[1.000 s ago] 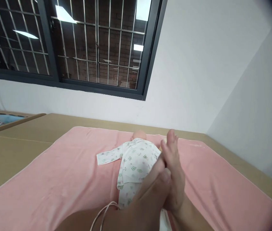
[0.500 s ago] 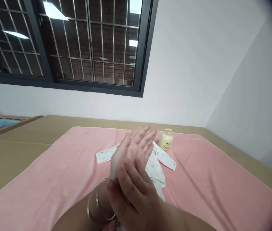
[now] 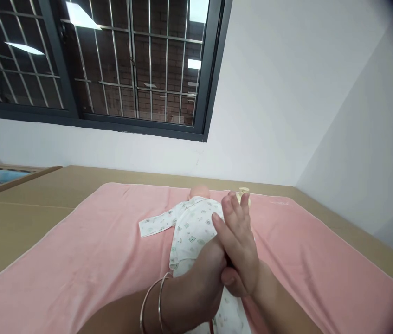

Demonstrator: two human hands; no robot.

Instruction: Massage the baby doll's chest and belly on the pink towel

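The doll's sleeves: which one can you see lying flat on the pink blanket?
The doll's left-side sleeve, stretched out flat toward the window side. The other sleeve is hidden behind the pressed-together hands, left hand and right hand.

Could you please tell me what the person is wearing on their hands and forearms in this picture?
Both forearms are bare, with no sleeves or gloves in view. Beside the left hand, two thin silver bangles circle the wrist. The right hand shows no jewellery.

White green-printed baby suit [image 3: 191,229] on a pink blanket [image 3: 88,250]
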